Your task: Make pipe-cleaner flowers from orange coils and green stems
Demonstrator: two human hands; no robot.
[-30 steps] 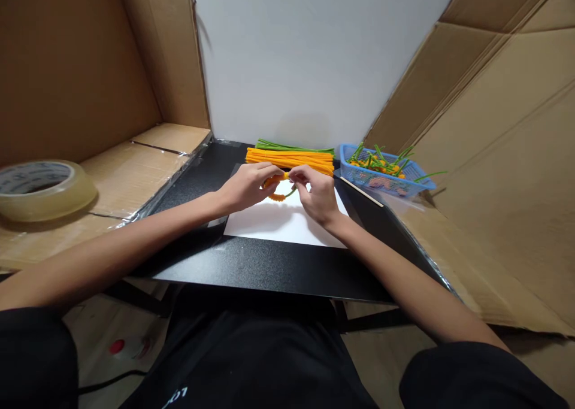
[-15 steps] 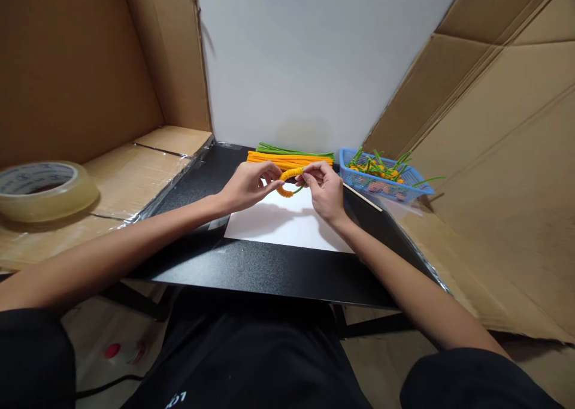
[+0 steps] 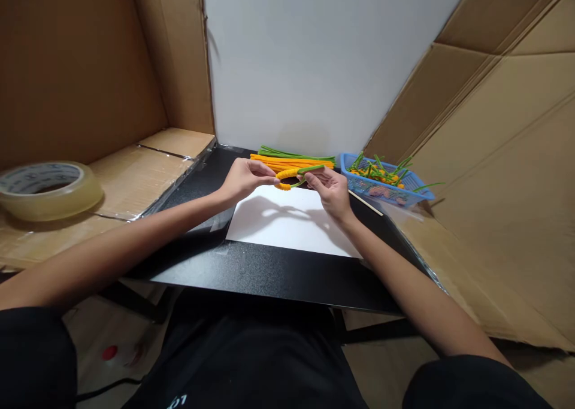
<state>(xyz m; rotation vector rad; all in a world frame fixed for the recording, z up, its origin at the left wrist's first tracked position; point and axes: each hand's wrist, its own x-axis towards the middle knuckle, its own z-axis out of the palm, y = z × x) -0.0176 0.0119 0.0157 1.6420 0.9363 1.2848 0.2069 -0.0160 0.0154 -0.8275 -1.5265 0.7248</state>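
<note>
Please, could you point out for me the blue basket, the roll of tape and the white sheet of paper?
Blue basket (image 3: 347, 159): head view, on its rim at the left corner.
Roll of tape (image 3: 56, 204): head view, on its outer side.
White sheet of paper (image 3: 287, 235): head view, on its bare lower part.

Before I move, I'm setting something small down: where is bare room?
In front of the white sheet, the black tabletop is free to its near edge; so is cardboard between tape roll and tabletop. The left hand and right hand work by the sheet's far edge. It is crowded at the back: orange stems, green stems, blue basket.
</note>
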